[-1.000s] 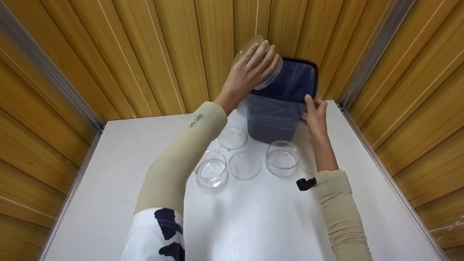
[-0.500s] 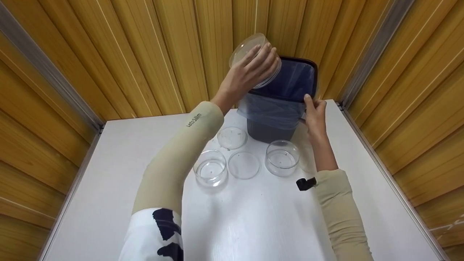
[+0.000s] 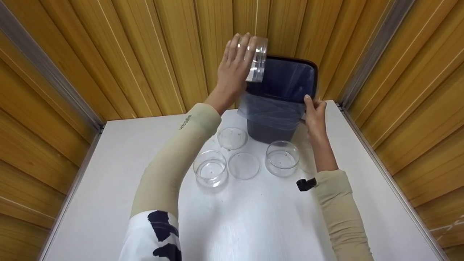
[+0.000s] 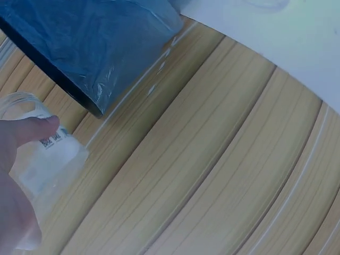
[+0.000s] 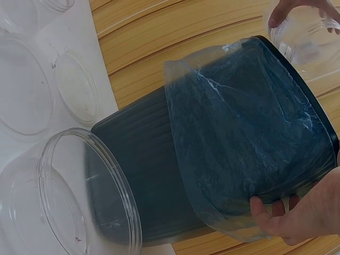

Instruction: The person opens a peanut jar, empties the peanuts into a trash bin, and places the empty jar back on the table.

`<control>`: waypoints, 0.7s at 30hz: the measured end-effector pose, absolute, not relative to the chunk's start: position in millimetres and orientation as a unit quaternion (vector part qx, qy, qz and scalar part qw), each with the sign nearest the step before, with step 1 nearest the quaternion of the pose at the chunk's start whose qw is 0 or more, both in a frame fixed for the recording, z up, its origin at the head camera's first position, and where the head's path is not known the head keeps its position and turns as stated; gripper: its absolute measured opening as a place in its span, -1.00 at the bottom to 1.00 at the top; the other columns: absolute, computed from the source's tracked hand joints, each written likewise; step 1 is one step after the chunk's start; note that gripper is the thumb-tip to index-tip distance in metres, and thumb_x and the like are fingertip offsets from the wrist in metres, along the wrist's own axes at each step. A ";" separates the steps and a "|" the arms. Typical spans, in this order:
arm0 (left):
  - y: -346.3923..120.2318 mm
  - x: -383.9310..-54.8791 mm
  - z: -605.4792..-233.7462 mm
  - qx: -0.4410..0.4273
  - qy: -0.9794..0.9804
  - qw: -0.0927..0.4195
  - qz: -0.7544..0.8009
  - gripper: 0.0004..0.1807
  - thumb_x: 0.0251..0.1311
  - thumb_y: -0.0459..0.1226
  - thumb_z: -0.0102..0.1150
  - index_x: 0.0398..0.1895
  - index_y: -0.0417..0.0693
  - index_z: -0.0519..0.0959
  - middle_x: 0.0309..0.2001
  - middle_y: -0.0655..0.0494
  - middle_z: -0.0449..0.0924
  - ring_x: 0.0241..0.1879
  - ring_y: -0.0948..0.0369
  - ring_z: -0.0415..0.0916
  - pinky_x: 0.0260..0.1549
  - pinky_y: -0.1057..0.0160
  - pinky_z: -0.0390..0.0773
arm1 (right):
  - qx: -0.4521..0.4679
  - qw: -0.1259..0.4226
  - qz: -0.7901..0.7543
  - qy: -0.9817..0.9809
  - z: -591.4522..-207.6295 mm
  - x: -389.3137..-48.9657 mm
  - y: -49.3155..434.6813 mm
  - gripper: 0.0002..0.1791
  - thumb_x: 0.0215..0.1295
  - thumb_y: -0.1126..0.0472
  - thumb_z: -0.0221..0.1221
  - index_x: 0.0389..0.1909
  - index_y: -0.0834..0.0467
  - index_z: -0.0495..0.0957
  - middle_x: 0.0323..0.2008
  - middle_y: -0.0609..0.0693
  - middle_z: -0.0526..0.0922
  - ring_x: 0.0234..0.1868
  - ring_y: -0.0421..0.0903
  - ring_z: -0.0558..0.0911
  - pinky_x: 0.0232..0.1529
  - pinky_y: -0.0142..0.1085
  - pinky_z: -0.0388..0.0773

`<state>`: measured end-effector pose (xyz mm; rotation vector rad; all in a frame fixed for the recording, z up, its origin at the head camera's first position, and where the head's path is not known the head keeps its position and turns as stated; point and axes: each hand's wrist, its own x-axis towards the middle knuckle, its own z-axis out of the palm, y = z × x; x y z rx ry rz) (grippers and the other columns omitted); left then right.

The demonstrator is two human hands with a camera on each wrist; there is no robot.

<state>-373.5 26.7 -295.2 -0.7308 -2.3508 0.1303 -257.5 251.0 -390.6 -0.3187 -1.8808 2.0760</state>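
Note:
High over the left side of the bin, my left hand (image 3: 233, 69) grips a clear plastic jar (image 3: 259, 59) tipped on its side, its rim toward the bin opening. A small printed label (image 4: 53, 138) shows on the jar in the left wrist view, close to my thumb. My right hand (image 3: 316, 117) holds the near right corner of the dark bin (image 3: 270, 132), thumb at the rim and fingers against the outside in the right wrist view. A translucent bluish bag (image 3: 277, 112) lines the bin and folds down over its outer wall.
Two more clear jars, a left one (image 3: 210, 168) and a right one (image 3: 282, 158), stand uncovered on the white table (image 3: 246, 224). Between them lie a near clear lid (image 3: 244, 165) and a far lid (image 3: 232, 138) with small crumbs. Wood-panelled walls (image 3: 174, 54) enclose the table.
My left hand has shifted left and turned the jar, so it now lies more sideways instead of slanting down into the bin. The right hand and bin have stayed put.

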 end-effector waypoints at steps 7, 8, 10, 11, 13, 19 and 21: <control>2.0 -383.7 -300.0 -0.196 -0.929 0.286 -0.129 0.17 0.06 0.02 0.44 0.61 -0.15 -0.05 0.56 -0.11 0.06 0.55 -0.10 -0.06 0.56 0.08 -0.25 | -0.105 0.155 0.724 -0.664 -391.1 -258.6 248.1 -0.66 0.58 -0.03 -0.08 -0.13 0.11 0.03 -0.11 -0.03 0.09 0.07 -0.07 0.21 0.36 0.23 0.33; -1.4 -384.4 -300.9 -0.183 -0.930 0.278 -0.154 0.22 0.02 0.07 0.47 0.61 -0.14 -0.05 0.56 -0.10 0.06 0.54 -0.08 -0.06 0.56 0.10 -0.24 | -0.106 0.153 0.725 -0.663 -391.0 -258.6 247.8 -0.66 0.58 -0.04 -0.08 -0.12 0.11 0.03 -0.10 -0.03 0.09 0.08 -0.07 0.21 0.36 0.22 0.33; -7.4 -385.0 -302.3 -0.156 -0.930 0.257 -0.209 0.29 -0.08 0.06 0.55 0.61 -0.11 -0.06 0.56 -0.07 0.05 0.54 -0.05 -0.06 0.56 0.14 -0.16 | -0.110 0.151 0.726 -0.662 -390.8 -258.7 247.5 -0.65 0.58 -0.05 -0.08 -0.09 0.11 0.05 -0.09 -0.03 0.10 0.10 -0.06 0.22 0.36 0.22 0.34; -9.9 -384.8 -302.8 -0.143 -0.930 0.245 -0.234 0.32 -0.12 0.04 0.59 0.61 -0.09 -0.07 0.56 -0.05 0.05 0.54 -0.04 -0.06 0.55 0.15 -0.12 | -0.112 0.150 0.726 -0.662 -390.7 -258.8 247.6 -0.65 0.58 -0.05 -0.07 -0.08 0.11 0.05 -0.08 -0.03 0.10 0.11 -0.05 0.22 0.36 0.21 0.34; -14.3 -384.2 -304.2 -0.122 -0.924 0.222 -0.287 0.36 -0.19 -0.01 0.65 0.61 -0.06 -0.07 0.57 -0.02 0.04 0.54 -0.01 -0.06 0.53 0.16 -0.02 | -0.115 0.150 0.726 -0.661 -390.6 -258.8 248.3 -0.65 0.57 -0.06 -0.07 -0.06 0.11 0.06 -0.06 -0.04 0.11 0.15 -0.06 0.22 0.37 0.21 0.33; -26.8 -381.8 -313.6 -0.112 -0.884 0.183 -0.414 0.39 -0.32 -0.16 0.73 0.59 -0.13 -0.01 0.53 -0.07 0.13 0.50 -0.04 0.03 0.48 0.13 0.11 | -0.124 0.149 0.726 -0.660 -390.0 -258.3 250.6 -0.66 0.58 -0.05 -0.08 -0.05 0.10 0.06 -0.02 -0.05 0.12 0.20 -0.07 0.22 0.37 0.20 0.33; -32.0 -381.6 -318.2 -0.113 -0.874 0.177 -0.438 0.39 -0.34 -0.18 0.74 0.58 -0.15 0.00 0.51 -0.08 0.16 0.49 -0.04 0.05 0.46 0.14 0.12 | -0.126 0.149 0.725 -0.660 -389.7 -258.1 250.9 -0.66 0.58 -0.06 -0.08 -0.04 0.09 0.06 -0.02 -0.05 0.12 0.20 -0.07 0.22 0.37 0.20 0.34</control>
